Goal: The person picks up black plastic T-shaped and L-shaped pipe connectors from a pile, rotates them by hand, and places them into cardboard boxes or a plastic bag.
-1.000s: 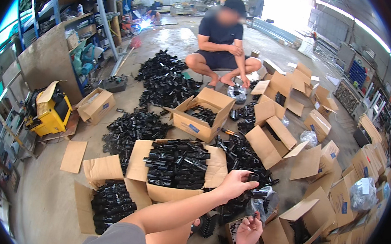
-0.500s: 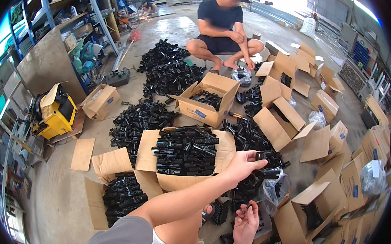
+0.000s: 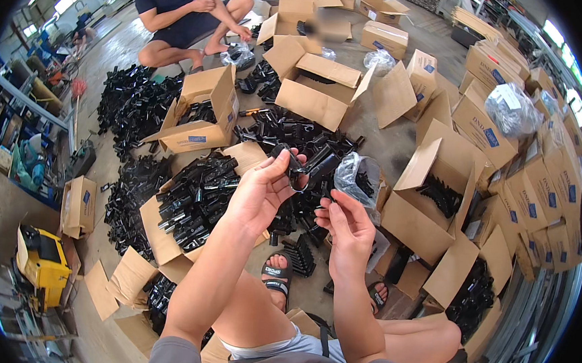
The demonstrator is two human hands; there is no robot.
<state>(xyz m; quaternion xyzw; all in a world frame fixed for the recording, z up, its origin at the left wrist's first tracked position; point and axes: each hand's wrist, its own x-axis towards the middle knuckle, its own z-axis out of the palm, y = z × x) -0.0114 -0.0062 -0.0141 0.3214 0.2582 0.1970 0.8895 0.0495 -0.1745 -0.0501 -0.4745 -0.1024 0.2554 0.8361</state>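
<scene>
Fingers of the left hand [image 3: 262, 189] pinch a black part [image 3: 321, 168] left of the clear bag [image 3: 356, 179]. Right hand [image 3: 349, 233] fingers curl; I can't tell their hold. A loose pinch could drop the part.

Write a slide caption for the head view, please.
Left hand holds a black part, right hand a small dark piece, among cardboard boxes.

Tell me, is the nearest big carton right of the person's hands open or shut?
The carton is open: no flap covers its top, and black parts show inside.
</scene>
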